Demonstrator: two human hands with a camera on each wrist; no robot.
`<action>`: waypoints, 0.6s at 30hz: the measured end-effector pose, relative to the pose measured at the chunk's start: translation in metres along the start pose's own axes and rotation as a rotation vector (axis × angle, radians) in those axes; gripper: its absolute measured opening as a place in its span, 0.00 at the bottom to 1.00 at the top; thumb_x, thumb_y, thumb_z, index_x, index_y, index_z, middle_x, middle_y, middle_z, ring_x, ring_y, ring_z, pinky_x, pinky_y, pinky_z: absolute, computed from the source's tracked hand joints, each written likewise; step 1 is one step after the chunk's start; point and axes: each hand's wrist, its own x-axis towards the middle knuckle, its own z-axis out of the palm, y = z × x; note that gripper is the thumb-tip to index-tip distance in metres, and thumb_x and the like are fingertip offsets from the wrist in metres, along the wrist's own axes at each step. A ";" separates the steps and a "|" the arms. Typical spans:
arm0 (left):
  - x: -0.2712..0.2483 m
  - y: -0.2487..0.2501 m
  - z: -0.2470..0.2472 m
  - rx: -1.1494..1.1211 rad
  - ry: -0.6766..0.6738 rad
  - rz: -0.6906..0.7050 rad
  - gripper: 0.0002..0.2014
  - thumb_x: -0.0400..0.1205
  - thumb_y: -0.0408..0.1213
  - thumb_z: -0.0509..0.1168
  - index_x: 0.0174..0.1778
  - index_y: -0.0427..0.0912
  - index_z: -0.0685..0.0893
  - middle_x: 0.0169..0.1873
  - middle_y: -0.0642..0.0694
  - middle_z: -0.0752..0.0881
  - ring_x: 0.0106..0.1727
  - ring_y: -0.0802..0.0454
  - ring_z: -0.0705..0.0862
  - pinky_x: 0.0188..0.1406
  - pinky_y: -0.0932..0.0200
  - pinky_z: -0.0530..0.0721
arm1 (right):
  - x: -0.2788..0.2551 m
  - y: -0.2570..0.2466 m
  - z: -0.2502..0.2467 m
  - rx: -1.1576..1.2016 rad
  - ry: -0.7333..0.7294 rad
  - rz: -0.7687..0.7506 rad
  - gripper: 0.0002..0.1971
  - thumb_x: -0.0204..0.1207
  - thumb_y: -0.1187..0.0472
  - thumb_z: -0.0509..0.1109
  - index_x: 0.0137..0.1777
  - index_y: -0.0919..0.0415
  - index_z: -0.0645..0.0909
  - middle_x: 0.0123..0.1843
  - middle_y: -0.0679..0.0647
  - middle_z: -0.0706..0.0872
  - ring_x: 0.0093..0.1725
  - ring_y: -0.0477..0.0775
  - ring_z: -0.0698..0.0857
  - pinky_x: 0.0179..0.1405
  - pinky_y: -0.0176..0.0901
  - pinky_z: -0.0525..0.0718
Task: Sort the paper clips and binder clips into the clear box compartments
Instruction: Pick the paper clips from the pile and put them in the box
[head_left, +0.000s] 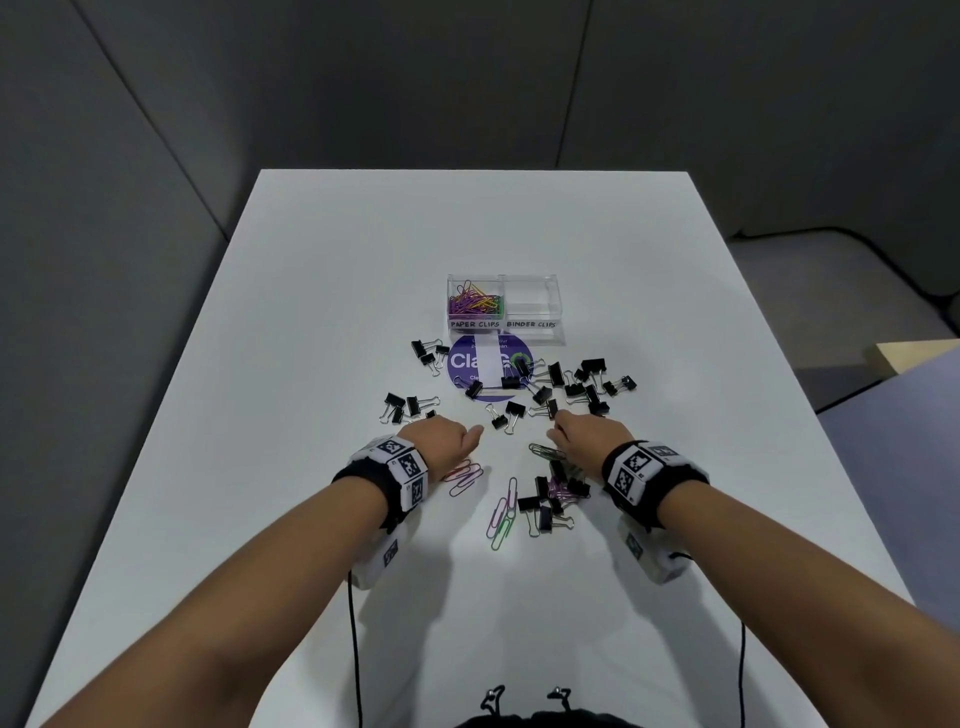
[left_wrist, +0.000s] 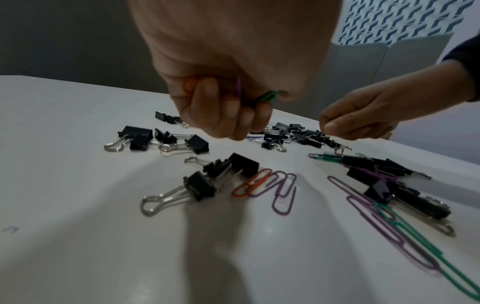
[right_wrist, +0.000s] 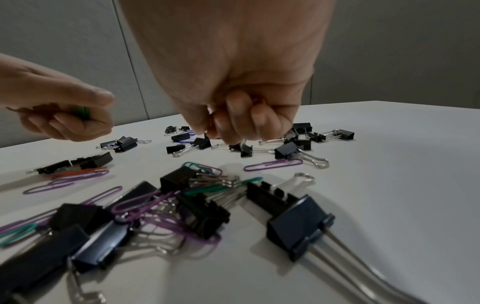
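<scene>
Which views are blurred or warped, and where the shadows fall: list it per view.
Head view: sharp at the clear box, wide-angle bend at the table edges, soft forearm shadows near the bottom. Left wrist view: left hand motion-blurred; the nearest paper clips stretched; a broad shadow under the hand. Right wrist view: right hand blurred, the closest binder clips oversized and soft.

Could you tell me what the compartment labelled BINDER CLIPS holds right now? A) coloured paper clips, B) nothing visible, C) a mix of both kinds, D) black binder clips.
B: the binder clips compartment of the clear box looks empty, while coloured paper clips fill the other one.
</scene>
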 end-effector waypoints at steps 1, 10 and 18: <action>-0.002 0.000 -0.002 0.034 0.003 0.010 0.27 0.90 0.46 0.41 0.32 0.37 0.73 0.27 0.46 0.73 0.45 0.41 0.80 0.46 0.54 0.74 | 0.002 0.001 0.001 0.006 -0.023 -0.001 0.18 0.86 0.54 0.49 0.62 0.66 0.72 0.55 0.64 0.85 0.54 0.64 0.83 0.44 0.48 0.71; 0.000 -0.001 -0.002 -0.032 0.022 0.026 0.15 0.85 0.29 0.51 0.69 0.36 0.67 0.57 0.36 0.85 0.51 0.40 0.83 0.51 0.49 0.80 | 0.007 -0.004 0.000 -0.038 0.017 -0.071 0.13 0.83 0.55 0.59 0.59 0.63 0.77 0.61 0.57 0.82 0.57 0.61 0.84 0.53 0.51 0.81; 0.001 -0.004 0.011 0.067 0.004 0.075 0.14 0.85 0.37 0.53 0.65 0.40 0.74 0.64 0.42 0.80 0.63 0.42 0.82 0.59 0.52 0.78 | 0.010 -0.014 0.004 -0.066 -0.004 -0.075 0.09 0.79 0.59 0.66 0.54 0.62 0.82 0.59 0.58 0.85 0.57 0.61 0.85 0.52 0.50 0.83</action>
